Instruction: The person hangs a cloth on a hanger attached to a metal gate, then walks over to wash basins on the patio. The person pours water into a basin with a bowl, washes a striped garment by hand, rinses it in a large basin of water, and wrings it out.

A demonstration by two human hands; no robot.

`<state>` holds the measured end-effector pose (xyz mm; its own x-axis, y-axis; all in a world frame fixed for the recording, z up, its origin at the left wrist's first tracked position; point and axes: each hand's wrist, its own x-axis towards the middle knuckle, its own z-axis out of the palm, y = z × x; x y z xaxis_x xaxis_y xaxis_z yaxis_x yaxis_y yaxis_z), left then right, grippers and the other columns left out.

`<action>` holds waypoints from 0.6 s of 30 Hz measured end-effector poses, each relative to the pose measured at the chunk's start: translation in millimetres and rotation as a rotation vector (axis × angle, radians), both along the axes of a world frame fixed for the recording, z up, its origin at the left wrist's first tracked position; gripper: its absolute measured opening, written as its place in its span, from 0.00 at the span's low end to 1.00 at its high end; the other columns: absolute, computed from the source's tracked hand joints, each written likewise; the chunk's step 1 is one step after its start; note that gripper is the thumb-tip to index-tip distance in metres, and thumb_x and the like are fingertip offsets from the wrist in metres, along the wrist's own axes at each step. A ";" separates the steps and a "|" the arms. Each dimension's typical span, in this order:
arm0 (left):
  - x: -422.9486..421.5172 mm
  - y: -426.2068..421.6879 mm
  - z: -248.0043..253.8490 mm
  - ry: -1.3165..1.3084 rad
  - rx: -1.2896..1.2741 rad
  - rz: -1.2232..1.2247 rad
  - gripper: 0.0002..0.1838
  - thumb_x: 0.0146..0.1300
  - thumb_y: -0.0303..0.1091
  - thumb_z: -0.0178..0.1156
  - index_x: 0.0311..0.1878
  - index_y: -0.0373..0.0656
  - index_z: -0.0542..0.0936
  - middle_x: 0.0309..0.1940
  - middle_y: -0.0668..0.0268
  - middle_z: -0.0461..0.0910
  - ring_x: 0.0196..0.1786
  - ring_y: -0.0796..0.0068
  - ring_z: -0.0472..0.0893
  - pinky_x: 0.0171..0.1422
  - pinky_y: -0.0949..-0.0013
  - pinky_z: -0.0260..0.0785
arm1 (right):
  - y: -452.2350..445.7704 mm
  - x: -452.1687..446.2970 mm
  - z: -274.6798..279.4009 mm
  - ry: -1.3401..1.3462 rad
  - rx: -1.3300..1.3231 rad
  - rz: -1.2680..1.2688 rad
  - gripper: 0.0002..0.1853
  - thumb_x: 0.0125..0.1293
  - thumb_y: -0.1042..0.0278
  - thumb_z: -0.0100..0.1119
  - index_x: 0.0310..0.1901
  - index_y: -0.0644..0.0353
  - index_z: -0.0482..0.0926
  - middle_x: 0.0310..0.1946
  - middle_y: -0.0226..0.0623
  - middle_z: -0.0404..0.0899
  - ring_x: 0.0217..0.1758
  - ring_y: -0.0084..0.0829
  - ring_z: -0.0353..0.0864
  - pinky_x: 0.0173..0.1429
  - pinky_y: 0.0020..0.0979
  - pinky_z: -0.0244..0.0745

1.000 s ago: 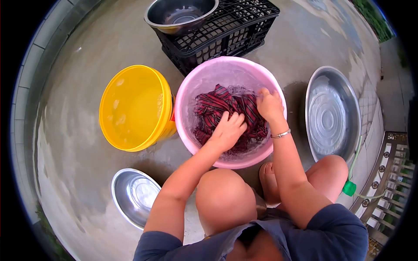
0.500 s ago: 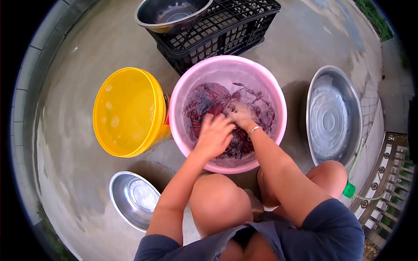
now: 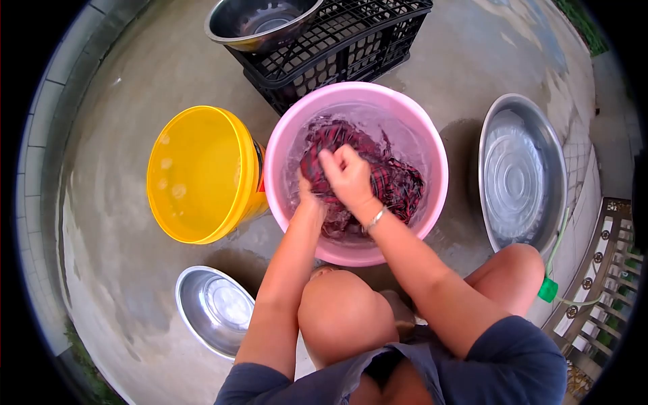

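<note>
Fingers of the right hand [image 3: 349, 179] bent inward above a wet plaid cloth [image 3: 398, 185], near the middle of the frame. Motion blur on them; cannot tell how far they close or whether fabric is pinched between them. Left hand [image 3: 308, 192] lower and to the left, against the near-left part of the cloth; its fingers mostly hidden by fabric and water, so their spread and grip cannot be told. Wrists close together, bracelet [image 3: 375, 217] on the right one.

Cloth dark red and black, bunched and partly under water, all within a pink basin [image 3: 438, 172] at centre frame. Part nearest the hands raised in a clump; the rest trails toward the basin's right side.

Round about: yellow bucket [image 3: 202, 131] left of centre, just beside the basin. Small metal basin [image 3: 219, 307] at lower left, tilted in view. Large metal basin [image 3: 513, 175] at right, apart from the pink one. Black crate [image 3: 358, 50] at upper middle, metal bowl [image 3: 266, 23] on its left end, bowl cut by the top edge. Green fitting [image 3: 548, 290] on a thin pale hose at lower right, near the person's knee [image 3: 516, 273].
</note>
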<state>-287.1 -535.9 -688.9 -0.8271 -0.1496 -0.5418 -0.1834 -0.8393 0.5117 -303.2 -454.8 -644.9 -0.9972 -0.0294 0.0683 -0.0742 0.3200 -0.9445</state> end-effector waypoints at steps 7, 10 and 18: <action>41.3 -12.8 52.2 0.109 -1.345 -0.559 0.15 0.60 0.38 0.49 0.50 0.48 0.71 0.29 0.57 0.78 0.31 0.62 0.77 0.35 0.64 0.67 | 76.7 -59.2 -29.3 0.095 0.576 -0.077 0.12 0.60 0.54 0.49 0.36 0.54 0.66 0.19 0.46 0.75 0.25 0.53 0.74 0.32 0.48 0.67; 48.3 -3.5 50.9 0.117 -1.692 -0.990 0.26 0.56 0.37 0.52 0.60 0.66 0.60 0.46 0.47 0.70 0.40 0.52 0.76 0.42 0.60 0.69 | 100.2 -74.6 -23.8 -0.295 0.620 -0.154 0.21 0.60 0.54 0.46 0.53 0.53 0.59 0.37 0.49 0.76 0.43 0.49 0.74 0.48 0.46 0.64; 29.2 -15.1 21.5 0.142 -1.571 -1.371 0.29 0.53 0.44 0.56 0.59 0.67 0.62 0.42 0.46 0.68 0.45 0.50 0.71 0.50 0.60 0.64 | 88.1 -67.5 -49.4 -0.374 0.953 0.312 0.29 0.52 0.46 0.56 0.49 0.59 0.68 0.46 0.54 0.70 0.49 0.53 0.69 0.52 0.45 0.65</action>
